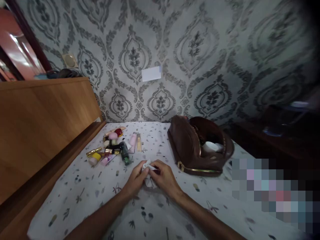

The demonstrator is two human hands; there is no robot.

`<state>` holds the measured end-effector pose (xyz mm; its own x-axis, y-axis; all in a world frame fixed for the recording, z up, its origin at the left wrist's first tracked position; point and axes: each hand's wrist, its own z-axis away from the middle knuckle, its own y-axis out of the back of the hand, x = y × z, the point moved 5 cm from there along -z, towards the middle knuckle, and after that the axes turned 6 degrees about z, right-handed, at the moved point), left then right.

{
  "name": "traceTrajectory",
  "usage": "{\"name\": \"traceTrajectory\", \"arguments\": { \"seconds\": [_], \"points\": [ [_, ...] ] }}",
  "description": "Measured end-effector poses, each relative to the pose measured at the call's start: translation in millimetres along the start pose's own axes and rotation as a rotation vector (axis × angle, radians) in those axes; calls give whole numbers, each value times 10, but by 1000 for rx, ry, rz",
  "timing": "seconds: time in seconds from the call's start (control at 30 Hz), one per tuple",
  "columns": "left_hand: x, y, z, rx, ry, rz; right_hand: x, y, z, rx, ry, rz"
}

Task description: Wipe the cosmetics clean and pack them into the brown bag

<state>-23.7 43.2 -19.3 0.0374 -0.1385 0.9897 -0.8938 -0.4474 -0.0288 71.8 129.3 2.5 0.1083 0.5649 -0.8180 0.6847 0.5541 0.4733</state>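
Observation:
In the middle of the bed, close in front of me, both hands meet on a crumpled, thin white plastic bag. Its upper part is bunched and twisted between the fingers. My left hand is closed on the bag's left side, with the thumb pressed against it. My right hand pinches the gathered top from the right. The fingers hide part of the bag, and I cannot make out what it holds. To the right stands a brown leather handbag, unzipped, with a white round item showing inside.
Left of my hands lies a cluster of cosmetics, including a dark green bottle, a pink tube and a yellow-lidded jar. A patterned sheet covers the bed. A wooden board borders the left; a papered wall rises behind.

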Motion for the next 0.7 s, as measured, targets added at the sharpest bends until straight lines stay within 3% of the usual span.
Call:
{"name": "traceTrajectory", "arguments": {
  "seconds": [0.1, 0.3, 0.47, 0.57, 0.7],
  "points": [
    [25, 50, -33, -16, -33, -44, 1, -53, 109, -36, 16, -8],
    [-22, 235, -107, 75, 87, -38, 120, -128, 291, -17, -44, -59],
    [105, 404, -202, 143, 35, -117, 225, -160, 303, -61, -105, -111],
    [245, 678, -429, 206, -4, -192, 246, -159, 293, -59, -139, -135],
    [541, 1363, -919, 421, -70, -315, 225, -152, 294, -72, -130, -120]
  ]
}}
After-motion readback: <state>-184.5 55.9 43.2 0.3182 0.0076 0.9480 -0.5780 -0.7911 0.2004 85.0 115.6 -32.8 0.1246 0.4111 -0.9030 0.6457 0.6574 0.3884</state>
